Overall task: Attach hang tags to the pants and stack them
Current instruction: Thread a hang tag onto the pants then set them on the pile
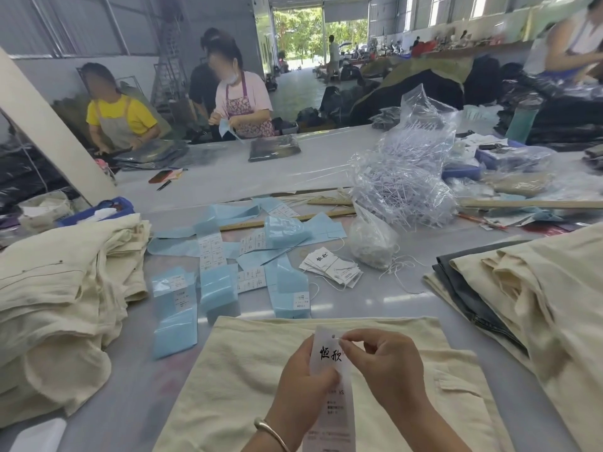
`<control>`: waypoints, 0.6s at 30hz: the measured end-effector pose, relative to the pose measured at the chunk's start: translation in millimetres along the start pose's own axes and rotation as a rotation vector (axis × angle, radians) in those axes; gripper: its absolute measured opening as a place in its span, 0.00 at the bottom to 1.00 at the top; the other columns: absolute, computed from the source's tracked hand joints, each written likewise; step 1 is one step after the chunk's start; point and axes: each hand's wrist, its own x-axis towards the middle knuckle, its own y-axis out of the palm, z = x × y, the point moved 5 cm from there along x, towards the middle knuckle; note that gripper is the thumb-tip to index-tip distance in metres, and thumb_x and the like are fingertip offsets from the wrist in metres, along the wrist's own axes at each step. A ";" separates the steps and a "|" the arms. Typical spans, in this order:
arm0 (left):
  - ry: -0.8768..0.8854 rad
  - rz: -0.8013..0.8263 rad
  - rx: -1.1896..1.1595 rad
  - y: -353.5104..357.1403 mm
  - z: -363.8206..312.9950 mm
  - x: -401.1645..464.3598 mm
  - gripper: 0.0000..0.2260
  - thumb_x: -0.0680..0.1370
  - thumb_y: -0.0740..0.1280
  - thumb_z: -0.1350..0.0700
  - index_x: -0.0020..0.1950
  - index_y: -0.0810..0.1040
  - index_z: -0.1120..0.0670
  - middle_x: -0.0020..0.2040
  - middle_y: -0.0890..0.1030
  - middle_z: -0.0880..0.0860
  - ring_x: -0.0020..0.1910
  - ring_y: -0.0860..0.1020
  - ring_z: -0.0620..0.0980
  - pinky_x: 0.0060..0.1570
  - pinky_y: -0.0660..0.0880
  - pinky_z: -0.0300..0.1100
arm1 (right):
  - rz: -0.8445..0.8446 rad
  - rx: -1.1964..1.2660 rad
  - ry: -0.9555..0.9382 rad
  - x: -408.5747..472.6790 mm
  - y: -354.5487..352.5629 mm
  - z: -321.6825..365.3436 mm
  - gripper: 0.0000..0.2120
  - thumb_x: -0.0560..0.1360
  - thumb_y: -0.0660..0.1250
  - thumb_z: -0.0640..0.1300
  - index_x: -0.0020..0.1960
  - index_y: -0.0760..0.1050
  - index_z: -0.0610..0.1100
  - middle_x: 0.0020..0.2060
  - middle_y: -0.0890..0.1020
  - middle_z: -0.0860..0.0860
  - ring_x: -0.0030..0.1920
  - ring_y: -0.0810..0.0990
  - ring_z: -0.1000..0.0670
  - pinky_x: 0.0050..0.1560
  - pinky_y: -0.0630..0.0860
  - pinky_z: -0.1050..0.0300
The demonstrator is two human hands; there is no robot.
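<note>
- left hand [303,383] has its grip pinched on the long white hang tag [331,357], thumb over the front, holding it upright above the cream pants [261,380] lying flat at the near edge of the counter [176,324]
- right hand [381,363] has its fingertips [350,339] pressed together right by the little hole at the top of the tag. Looks like it's working a string or fastener through, but whatever it pinches is too thin to make out, so can't say for sure
- biggest risk imo: the tag is only held by a thumb pinch near the middle, so if the right hand pushes too hard at the hole the tag bends or twists and the thread misses
- that hole sits close to the tag's top edge, so yanking could tear it out and waste the tag
- tag isn't tied to the pants yet as far as I can tell, so if either grip lets go it just drops on the fabric
- loose tags [331,267] with white strings sit mid counter, next to a clear bag [372,243]. Those strings look tangle-prone, so grabbing one could drag the rest
- blue sticker sheets [218,269] are scattered just past the pants, easy to sweep off or catch under them when moving
- the cream stack [62,298] at the left edge looks slumped and uneven, so one more pair could slide
</note>
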 end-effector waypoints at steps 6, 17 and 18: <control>0.079 -0.022 0.122 3.9 -1.0 -3.5 0.19 0.64 0.63 0.59 0.51 0.81 0.44 0.42 0.84 0.54 0.38 0.79 0.46 0.42 0.77 0.43 | 0.015 -0.120 -0.019 -1.2 0.9 2.1 0.13 0.68 0.74 0.50 0.28 0.75 0.61 0.21 0.68 0.56 0.25 0.67 0.55 0.27 0.58 0.62; 0.129 -0.109 -0.054 -5.8 -17.5 -2.5 0.16 0.82 0.59 0.53 0.46 0.87 0.51 0.41 0.86 0.55 0.36 0.76 0.44 0.33 0.70 0.35 | 0.110 0.222 -0.080 9.4 -2.8 -0.6 0.15 0.67 0.75 0.40 0.34 0.82 0.61 0.21 0.67 0.54 0.24 0.61 0.56 0.29 0.60 0.59; 0.146 -0.129 -0.033 -4.7 -18.2 -0.5 0.12 0.80 0.64 0.57 0.45 0.87 0.52 0.40 0.85 0.54 0.35 0.77 0.44 0.33 0.70 0.35 | 0.115 0.227 -0.087 9.4 -3.1 -1.4 0.14 0.67 0.75 0.41 0.34 0.82 0.61 0.21 0.67 0.54 0.24 0.61 0.56 0.29 0.60 0.59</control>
